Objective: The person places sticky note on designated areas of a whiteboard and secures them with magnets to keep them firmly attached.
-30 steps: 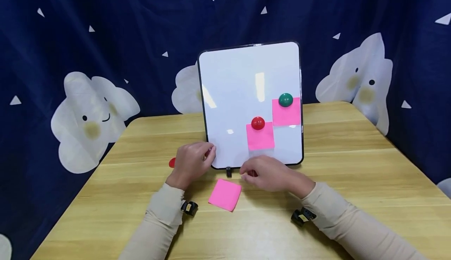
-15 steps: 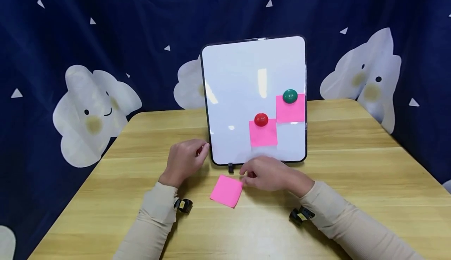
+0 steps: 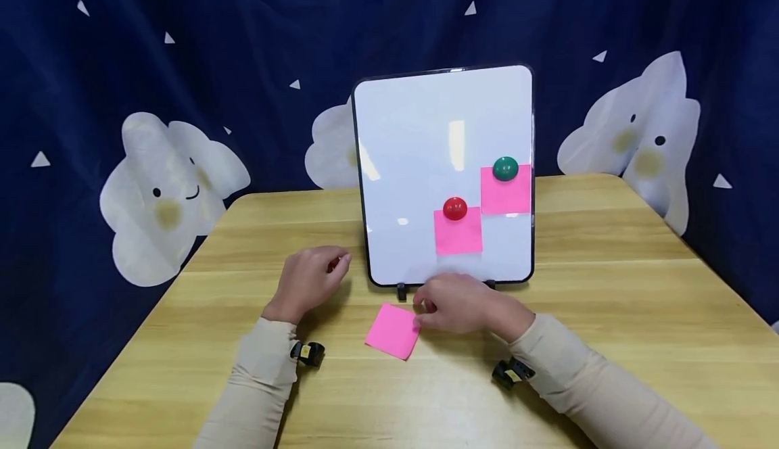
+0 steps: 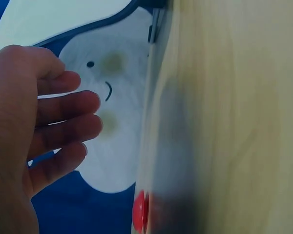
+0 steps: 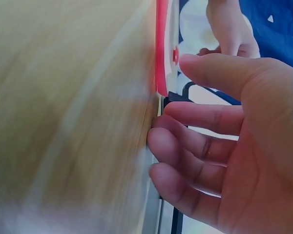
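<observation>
Here's my right hand [image 3: 459,303], right at the loose note [image 3: 392,331] on the bench [image 3: 365,395], thumb [image 5: 219,70] and fingers [image 5: 205,117] parted, empty; left hand [image 3: 309,278] relaxed, empty too. I'd pinch the note's edge lightly, avoiding creases.

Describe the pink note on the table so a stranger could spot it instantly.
Start at the whiteboard standing on the wooden table. Just in front of its lower edge, by the right hand, lies the square pink note. Unlike the two pink notes on the board, it has no magnet on it.
</observation>
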### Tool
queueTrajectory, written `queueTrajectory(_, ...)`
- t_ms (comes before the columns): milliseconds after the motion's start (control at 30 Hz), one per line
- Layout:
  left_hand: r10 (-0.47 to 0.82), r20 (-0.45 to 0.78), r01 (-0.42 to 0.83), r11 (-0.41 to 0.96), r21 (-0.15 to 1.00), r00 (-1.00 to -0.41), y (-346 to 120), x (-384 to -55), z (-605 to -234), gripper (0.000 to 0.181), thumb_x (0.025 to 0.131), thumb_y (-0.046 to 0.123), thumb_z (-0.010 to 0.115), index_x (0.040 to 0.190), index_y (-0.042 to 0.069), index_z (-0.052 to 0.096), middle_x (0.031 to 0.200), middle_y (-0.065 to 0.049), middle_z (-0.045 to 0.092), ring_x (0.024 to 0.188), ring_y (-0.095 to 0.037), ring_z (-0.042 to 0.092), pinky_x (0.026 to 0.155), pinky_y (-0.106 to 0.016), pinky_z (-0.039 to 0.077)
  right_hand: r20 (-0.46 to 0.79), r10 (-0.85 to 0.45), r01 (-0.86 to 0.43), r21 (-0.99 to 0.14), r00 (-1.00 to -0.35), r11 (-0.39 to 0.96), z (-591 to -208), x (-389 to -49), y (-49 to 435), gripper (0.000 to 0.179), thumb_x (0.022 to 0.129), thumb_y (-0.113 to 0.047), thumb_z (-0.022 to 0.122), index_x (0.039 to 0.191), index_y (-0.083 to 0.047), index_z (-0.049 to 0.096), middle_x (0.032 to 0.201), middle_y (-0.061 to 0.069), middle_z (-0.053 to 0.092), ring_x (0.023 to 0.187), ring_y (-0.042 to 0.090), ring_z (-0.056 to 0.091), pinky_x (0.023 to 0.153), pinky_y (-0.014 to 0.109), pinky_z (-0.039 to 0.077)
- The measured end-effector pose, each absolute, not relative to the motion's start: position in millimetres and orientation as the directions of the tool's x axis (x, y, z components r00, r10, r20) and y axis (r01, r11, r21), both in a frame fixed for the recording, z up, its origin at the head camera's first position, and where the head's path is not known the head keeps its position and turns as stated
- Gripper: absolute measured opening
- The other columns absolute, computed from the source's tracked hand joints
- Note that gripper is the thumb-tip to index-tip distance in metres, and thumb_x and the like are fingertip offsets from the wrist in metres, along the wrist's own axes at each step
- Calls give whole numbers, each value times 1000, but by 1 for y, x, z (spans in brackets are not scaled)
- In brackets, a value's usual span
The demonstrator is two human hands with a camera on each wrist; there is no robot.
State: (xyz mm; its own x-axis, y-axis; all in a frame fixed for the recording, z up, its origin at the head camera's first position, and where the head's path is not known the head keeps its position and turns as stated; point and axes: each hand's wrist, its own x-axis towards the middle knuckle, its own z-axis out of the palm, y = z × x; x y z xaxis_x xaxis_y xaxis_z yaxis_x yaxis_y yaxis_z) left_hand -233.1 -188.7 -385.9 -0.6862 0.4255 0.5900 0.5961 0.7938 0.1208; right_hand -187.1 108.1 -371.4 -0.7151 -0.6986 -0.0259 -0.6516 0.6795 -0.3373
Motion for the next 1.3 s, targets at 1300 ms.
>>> queueTrajectory(1300,255,474,398,888,230,-843,-230,-235,-388,16,96,25,65,95,14,77,93,0,67,74,-16,65,60,-40,52,13,-700,-671,-301,-714,678,-377,-181,110,22,93,-40,69,102,-20,73,76,-11,52,75,7,49,69,28,43)
